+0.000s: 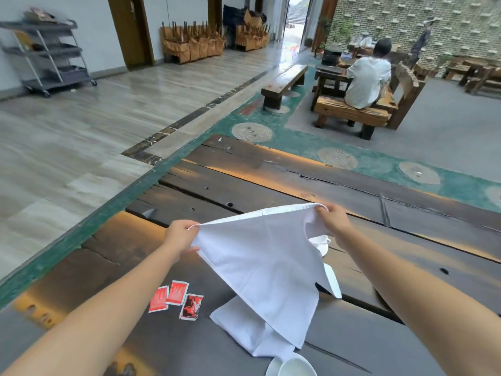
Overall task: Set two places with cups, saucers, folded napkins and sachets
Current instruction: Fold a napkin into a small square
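**Q:** Head view: hand status?
**A:** Both grasping. The left hand and the right hand each pinch 1 upper corner of a white cloth napkin, held spread above the dark plank table.
**Q:** Other items?
**A:** 3 red paper sachets lie beside the left forearm. A second white napkin lies under the raised one. 1 white ceramic cup sits on its white saucer at the bottom edge.

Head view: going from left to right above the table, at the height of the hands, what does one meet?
The left hand → the white napkin, which both hands hold up → the right hand.
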### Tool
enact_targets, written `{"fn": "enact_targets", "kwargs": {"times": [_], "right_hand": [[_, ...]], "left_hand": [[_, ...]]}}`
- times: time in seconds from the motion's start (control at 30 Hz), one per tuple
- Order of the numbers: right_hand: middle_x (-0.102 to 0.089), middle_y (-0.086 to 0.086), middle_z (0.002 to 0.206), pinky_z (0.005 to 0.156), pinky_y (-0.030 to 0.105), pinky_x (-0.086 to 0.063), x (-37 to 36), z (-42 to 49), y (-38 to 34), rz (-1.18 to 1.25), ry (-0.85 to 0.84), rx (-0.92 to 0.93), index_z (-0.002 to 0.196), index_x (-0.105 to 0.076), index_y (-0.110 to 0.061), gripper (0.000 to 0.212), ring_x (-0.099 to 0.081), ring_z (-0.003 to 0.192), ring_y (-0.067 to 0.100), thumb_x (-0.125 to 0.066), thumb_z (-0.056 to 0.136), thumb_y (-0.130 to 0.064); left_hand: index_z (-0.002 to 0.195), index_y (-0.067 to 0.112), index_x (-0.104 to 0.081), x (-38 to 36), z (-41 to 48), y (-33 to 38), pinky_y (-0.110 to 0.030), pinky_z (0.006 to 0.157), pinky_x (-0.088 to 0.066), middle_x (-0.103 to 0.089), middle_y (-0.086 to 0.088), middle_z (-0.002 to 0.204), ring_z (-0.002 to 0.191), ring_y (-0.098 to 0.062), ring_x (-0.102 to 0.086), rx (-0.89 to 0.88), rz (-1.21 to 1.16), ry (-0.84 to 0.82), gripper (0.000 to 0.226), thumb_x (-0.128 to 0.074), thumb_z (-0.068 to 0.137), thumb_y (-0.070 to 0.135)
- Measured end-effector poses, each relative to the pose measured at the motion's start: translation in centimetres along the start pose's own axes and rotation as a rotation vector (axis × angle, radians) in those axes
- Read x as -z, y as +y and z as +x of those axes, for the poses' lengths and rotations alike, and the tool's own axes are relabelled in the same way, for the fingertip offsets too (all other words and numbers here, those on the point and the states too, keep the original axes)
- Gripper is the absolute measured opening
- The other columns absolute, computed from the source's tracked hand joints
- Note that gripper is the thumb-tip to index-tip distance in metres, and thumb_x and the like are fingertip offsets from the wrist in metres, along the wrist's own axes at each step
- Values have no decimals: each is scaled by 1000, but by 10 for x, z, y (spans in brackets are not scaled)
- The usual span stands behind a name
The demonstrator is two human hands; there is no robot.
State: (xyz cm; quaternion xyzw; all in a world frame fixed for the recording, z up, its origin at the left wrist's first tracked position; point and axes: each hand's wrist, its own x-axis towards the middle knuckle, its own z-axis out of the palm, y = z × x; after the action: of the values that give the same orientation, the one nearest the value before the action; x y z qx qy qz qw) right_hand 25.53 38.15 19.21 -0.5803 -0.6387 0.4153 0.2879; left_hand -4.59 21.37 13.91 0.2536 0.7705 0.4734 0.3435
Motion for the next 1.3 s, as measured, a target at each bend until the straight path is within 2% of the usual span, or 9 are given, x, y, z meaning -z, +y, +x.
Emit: {"fn": "enact_targets", "kwargs": {"times": [0.13,0.23,0.33,0.5,0.67,0.8,0.97,1.13,1.3], "right_hand": [[-48,0,58,52,24,-33,-11,8,-37,86,95,99,61,-59,-14,24,-41,56,16,-50,83,-13],[-50,2,62,54,25,-36,-25,19,-69,119,101,150,71,-66,-6,20,-43,61,18,-50,82,-12],[-61,-2,69,63,25,-43,-40,30,-104,182,118,160,81,-70,-16,23,-53,70,18,-49,82,-7],[-67,2,92,71,26,-50,-56,44,-171,332,130,263,97,-70,-16,29,-60,82,14,-46,86,-6],[-61,-15,70,43,3,-39,-59,43,-228,477,172,379,83,-69,-23,15,-55,58,-9,-57,86,-15],[-62,-14,70,45,1,-38,-62,42,-225,427,126,429,82,-71,-21,13,-55,59,-8,-61,83,-14],[-60,-1,78,49,8,-40,-74,45,-178,366,48,385,93,-70,-13,17,-51,66,5,-54,88,-10],[-57,6,87,74,32,-45,-73,48,-119,326,-76,252,96,-66,-5,19,-52,82,18,-52,94,-17],[-57,7,85,72,33,-50,-59,37,-51,221,-175,218,93,-65,-5,29,-52,81,19,-44,99,-24]], "left_hand": [[97,11,-71,30,11,13,-35,74,-55,-65,-14,110,94,-27,-60,-59,-75,110,16,-57,89,11],[89,15,-74,59,17,34,-44,87,-55,-71,-12,99,97,-32,-65,-136,-50,171,16,-59,86,15],[78,25,-71,88,22,65,-31,75,-48,-70,-5,91,90,-24,-63,-244,-26,270,19,-57,86,15],[85,23,-71,137,25,127,-23,73,-44,-70,1,91,88,-11,-61,-411,-65,418,20,-54,85,13],[83,30,-70,190,18,174,-7,66,-45,-69,10,85,81,-1,-61,-586,-49,511,19,-57,84,16],[83,25,-71,215,12,167,-21,80,-47,-68,14,79,78,-1,-61,-608,61,432,16,-61,83,13],[98,9,-72,219,-1,129,-24,80,-47,-66,4,79,78,-10,-59,-470,194,304,15,-63,87,10],[102,2,-69,208,-21,88,-10,64,-53,-68,-9,87,77,-15,-62,-267,265,22,18,-63,88,10],[90,6,-73,182,-41,42,-17,74,-47,-69,-2,86,78,-6,-62,-123,489,-294,14,-65,87,17]]}}
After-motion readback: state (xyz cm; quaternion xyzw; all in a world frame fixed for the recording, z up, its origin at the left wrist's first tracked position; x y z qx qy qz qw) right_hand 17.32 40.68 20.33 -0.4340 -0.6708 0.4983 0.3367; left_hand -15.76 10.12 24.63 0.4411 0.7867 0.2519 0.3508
